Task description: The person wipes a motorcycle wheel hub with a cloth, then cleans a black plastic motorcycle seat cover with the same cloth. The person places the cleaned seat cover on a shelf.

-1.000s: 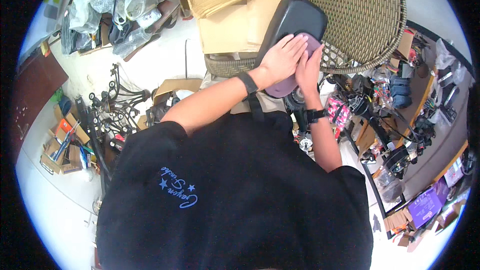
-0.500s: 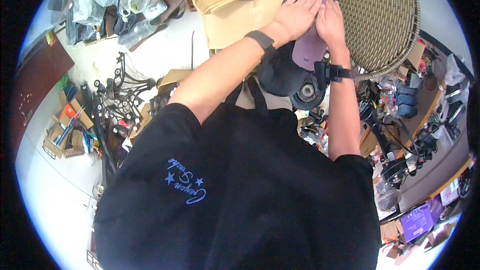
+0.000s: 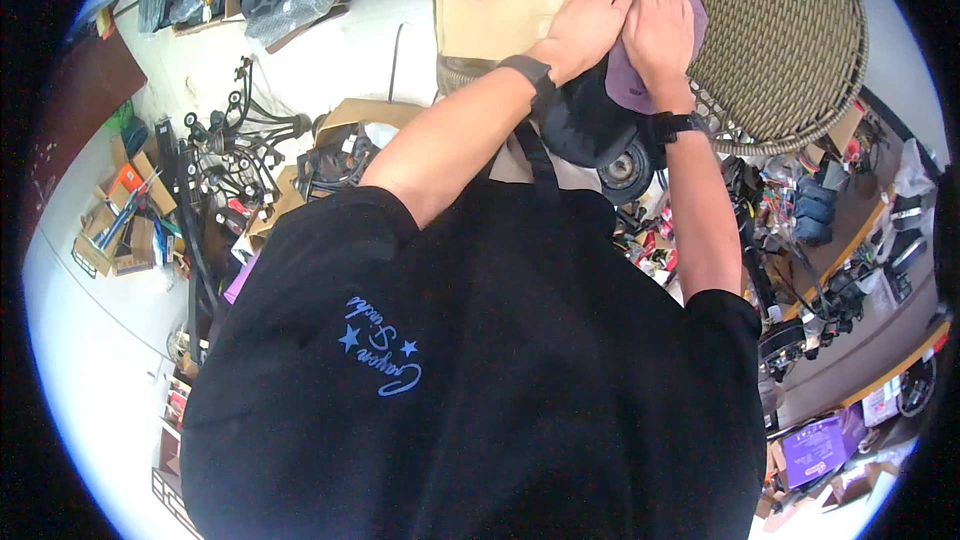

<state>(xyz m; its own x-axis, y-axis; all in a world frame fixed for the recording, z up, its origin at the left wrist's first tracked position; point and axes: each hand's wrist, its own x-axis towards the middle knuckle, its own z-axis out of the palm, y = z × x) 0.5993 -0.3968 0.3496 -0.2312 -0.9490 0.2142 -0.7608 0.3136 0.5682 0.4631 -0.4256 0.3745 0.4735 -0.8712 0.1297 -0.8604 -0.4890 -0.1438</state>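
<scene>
A mauve-and-black padded piece (image 3: 625,80) lies at the top centre, over a rounded black form whose kind I cannot make out. My left hand (image 3: 590,20) bends its fingers over the upper left of the piece. Beside it, my right hand (image 3: 660,30) curls over the mauve part, fingers close together, with mauve showing on both sides of it. The two hands nearly touch. Both thumbs and the underside of the piece are hidden. A dark band circles each wrist.
Cardboard (image 3: 490,20) sits left of my hands. A round woven wicker surface (image 3: 780,40) is on the right. A small black wheel (image 3: 625,175) shows below. Black metal parts (image 3: 250,130) and an open box of tools (image 3: 130,220) lie left, cluttered shelves (image 3: 820,290) right.
The view has shifted, so the surroundings sit differently. My right hand has slid left across the piece, its fingers now more bent; more mauve shows to its right.
</scene>
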